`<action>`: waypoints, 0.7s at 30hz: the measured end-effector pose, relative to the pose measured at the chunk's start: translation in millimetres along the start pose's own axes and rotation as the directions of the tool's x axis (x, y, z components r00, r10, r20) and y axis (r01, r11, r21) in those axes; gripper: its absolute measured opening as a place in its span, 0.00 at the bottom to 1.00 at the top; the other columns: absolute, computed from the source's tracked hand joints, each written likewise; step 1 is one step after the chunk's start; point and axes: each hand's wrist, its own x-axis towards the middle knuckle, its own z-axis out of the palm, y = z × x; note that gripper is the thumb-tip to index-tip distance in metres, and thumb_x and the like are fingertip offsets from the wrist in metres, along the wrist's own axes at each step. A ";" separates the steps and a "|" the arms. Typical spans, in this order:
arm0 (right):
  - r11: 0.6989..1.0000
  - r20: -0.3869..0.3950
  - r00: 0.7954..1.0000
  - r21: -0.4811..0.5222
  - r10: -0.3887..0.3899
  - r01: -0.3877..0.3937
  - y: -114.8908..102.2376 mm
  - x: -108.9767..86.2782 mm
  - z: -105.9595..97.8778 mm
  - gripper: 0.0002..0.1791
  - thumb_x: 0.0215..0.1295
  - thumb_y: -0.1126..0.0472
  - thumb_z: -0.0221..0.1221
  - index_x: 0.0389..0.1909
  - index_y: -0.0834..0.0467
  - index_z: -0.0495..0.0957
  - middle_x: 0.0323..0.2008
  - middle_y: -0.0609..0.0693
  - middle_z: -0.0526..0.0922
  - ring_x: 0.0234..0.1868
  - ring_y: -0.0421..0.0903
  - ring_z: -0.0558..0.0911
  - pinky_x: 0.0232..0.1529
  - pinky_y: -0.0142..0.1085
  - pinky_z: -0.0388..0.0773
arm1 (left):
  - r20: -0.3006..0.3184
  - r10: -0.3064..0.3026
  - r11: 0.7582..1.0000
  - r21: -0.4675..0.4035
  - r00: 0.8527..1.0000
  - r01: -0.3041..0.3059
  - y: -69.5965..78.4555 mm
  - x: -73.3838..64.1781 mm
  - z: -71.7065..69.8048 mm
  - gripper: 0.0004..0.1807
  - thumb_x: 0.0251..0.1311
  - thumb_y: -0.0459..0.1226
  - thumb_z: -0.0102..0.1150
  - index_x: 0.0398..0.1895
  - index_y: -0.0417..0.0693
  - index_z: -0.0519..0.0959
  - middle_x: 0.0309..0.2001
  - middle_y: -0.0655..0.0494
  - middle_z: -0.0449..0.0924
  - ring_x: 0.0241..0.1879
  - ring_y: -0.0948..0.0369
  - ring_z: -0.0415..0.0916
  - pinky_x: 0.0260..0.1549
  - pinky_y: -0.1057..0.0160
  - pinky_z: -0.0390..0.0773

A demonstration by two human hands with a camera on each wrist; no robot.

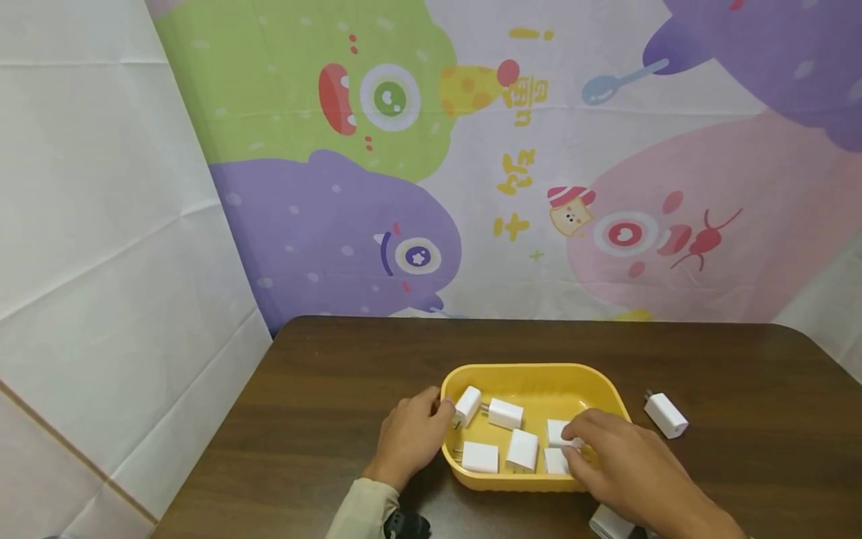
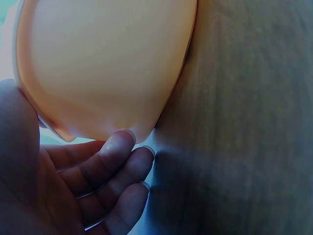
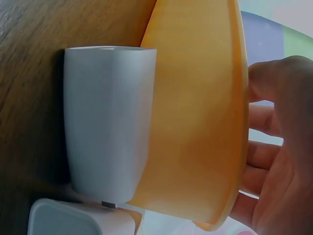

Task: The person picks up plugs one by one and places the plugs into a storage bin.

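Observation:
A yellow plastic basket (image 1: 539,483) stands on the table with several white charger plugs inside, among them one charger (image 1: 480,457) at the front left and another (image 1: 522,451) near the middle. My left hand (image 1: 412,434) grips its left end, thumb at the rim and fingers against the outer wall (image 2: 112,73). Over the right end, my right hand (image 1: 626,457) reaches in, thumb and forefinger pinching a white charger (image 1: 557,432). The right wrist view hides those fingertips behind the basket wall (image 3: 195,112).
One white charger (image 1: 666,415) lies on the brown table (image 1: 337,374) right of the basket. Outside its front right corner, more chargers (image 3: 110,122) lie close to the wall, partly under my right forearm. A cartoon-print cloth (image 1: 485,262) hangs behind the table.

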 end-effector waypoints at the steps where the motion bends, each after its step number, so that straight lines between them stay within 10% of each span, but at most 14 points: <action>1: 1.000 -0.001 1.000 -0.004 -0.001 0.001 0.1 0.0 -0.5 0.07 0.57 0.54 0.70 0.35 0.41 0.82 0.36 0.31 0.78 0.33 0.31 0.76 0.33 0.36 0.77 | -0.002 0.001 1.000 0.001 1.000 -0.001 0.2 0.2 -0.2 0.14 0.69 0.49 0.46 0.27 0.56 0.72 0.21 0.59 0.70 0.23 0.60 0.68 0.25 0.57 0.65; 21: 0.999 -0.139 0.990 -0.030 -0.016 0.012 17.8 -6.3 -17.8 0.07 0.55 0.58 0.70 0.34 0.44 0.82 0.36 0.35 0.82 0.35 0.36 0.79 0.35 0.41 0.80 | 0.000 -0.008 1.000 0.001 1.000 0.008 -1.4 1.6 1.6 0.15 0.70 0.50 0.47 0.26 0.55 0.71 0.20 0.58 0.68 0.22 0.59 0.67 0.24 0.58 0.64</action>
